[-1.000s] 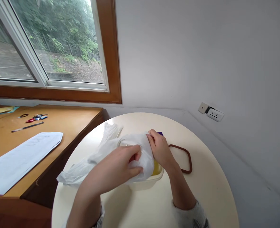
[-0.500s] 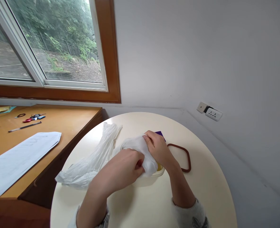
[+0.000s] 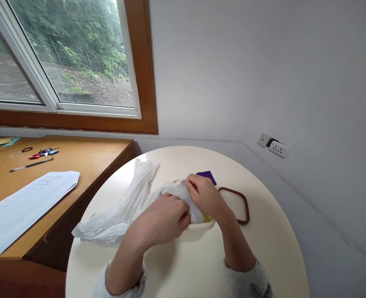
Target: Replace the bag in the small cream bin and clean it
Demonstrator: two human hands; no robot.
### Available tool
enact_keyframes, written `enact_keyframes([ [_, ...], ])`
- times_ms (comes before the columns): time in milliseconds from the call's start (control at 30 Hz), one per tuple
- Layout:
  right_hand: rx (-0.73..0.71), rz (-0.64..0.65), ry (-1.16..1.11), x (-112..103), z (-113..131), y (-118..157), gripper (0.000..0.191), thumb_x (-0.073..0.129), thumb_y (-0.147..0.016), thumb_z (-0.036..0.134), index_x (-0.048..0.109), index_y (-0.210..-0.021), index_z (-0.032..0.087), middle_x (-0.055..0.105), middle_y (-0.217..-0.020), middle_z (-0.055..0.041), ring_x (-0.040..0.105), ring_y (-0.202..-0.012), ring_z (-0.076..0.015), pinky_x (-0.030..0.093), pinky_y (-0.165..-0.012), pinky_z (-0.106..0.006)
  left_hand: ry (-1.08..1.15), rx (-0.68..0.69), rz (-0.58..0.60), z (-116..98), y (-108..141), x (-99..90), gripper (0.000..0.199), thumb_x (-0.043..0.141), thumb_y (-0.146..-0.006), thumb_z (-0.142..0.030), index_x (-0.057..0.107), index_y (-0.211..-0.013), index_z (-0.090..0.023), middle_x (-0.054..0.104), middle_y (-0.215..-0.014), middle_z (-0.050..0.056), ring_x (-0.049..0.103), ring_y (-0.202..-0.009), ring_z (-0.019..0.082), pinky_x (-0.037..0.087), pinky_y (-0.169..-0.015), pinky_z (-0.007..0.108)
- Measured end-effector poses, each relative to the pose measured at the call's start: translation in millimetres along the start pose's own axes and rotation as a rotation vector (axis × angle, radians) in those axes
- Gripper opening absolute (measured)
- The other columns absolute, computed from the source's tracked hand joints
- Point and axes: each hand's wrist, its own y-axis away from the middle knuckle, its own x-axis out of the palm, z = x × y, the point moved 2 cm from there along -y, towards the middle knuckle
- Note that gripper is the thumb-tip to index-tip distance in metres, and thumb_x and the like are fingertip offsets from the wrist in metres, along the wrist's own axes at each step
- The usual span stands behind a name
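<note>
A cream-rimmed container (image 3: 198,226) with yellow showing inside sits on the round table (image 3: 201,269), partly hidden by my hands. White plastic bag material (image 3: 181,191) is bunched in its opening. My left hand (image 3: 166,217) is closed on the near left part of that plastic, its fingertips curled at the container's near side. My right hand (image 3: 203,192) pinches the plastic at the far side with thumb and fingers. To the left, a crumpled white plastic bag (image 3: 123,211) spreads over the table and reaches toward the container.
A purple item (image 3: 206,176) lies behind my right hand. A brown rounded frame (image 3: 246,207) rests to its right. On the wooden desk (image 3: 86,153) at left are papers (image 3: 30,207), a pen (image 3: 30,165) and keys (image 3: 46,152). A wall socket (image 3: 279,149) is beyond the table.
The bunched plastic sits lower in the container, and more of the container's rim shows. My left hand has shifted slightly right; more of the purple item is visible.
</note>
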Motion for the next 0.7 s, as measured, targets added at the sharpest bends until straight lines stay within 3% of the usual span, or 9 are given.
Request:
enact_keyframes([
  [133, 0.048, 0.067, 0.000, -0.4, -1.7, 1.4, 0.024, 0.037, -0.088, 0.023, 0.042, -0.065, 0.020, 0.050, -0.060, 0.0036, 0.041, -0.055, -0.0098, 0.027, -0.053, -0.022, 0.046, -0.019, -0.099, -4.5, 3.1, -8.8, 0.021, 0.035, -0.079, -0.016, 0.046, -0.061, -0.018, 0.050, -0.058, -0.001, 0.044, -0.058, 0.013, 0.032, -0.068, 0.029],
  [300, 0.084, 0.063, -0.016, -4.5, -4.5, 2.5, 0.021, 0.037, -0.088, 0.026, 0.048, -0.071, 0.020, 0.049, -0.058, 0.0044, 0.041, -0.053, -0.0093, 0.027, -0.052, -0.022, 0.103, 0.021, -0.023, -6.9, 3.3, -7.4, 0.029, 0.038, -0.086, -0.035, 0.059, -0.075, -0.019, 0.061, -0.070, 0.002, 0.052, -0.073, 0.018, 0.034, -0.066, 0.029],
  [433, 0.086, 0.112, 0.019, -7.3, -3.9, 4.7, 0.023, 0.038, -0.086, 0.025, 0.042, -0.064, 0.019, 0.048, -0.056, 0.0047, 0.040, -0.052, -0.0085, 0.025, -0.051, -0.022, 0.093, 0.017, 0.042, -4.6, -1.2, 1.2, 0.035, 0.043, -0.083, -0.047, 0.060, -0.070, -0.019, 0.063, -0.068, 0.003, 0.053, -0.072, 0.020, 0.033, -0.065, 0.030],
  [600, 0.039, 0.352, 0.102, -6.1, 1.0, 11.7, 0.018, 0.040, -0.077, 0.013, 0.039, -0.059, 0.018, 0.049, -0.055, 0.0045, 0.038, -0.052, -0.0080, 0.021, -0.049, -0.023, 0.098, 0.036, 0.089, -5.6, -8.5, 14.8, 0.034, 0.052, -0.077, -0.048, 0.061, -0.063, -0.018, 0.063, -0.061, 0.002, 0.056, -0.068, 0.019, 0.034, -0.079, 0.036],
  [700, 0.031, 0.414, 0.167, -6.2, 2.0, 14.4, 0.017, 0.041, -0.074, 0.012, 0.041, -0.058, 0.018, 0.049, -0.054, 0.0042, 0.037, -0.051, -0.0081, 0.019, -0.048, -0.024, 0.101, 0.045, 0.075, -6.4, -9.0, 15.2, 0.033, 0.054, -0.076, -0.044, 0.059, -0.057, -0.018, 0.062, -0.058, 0.002, 0.056, -0.067, 0.018, 0.035, -0.081, 0.035],
])
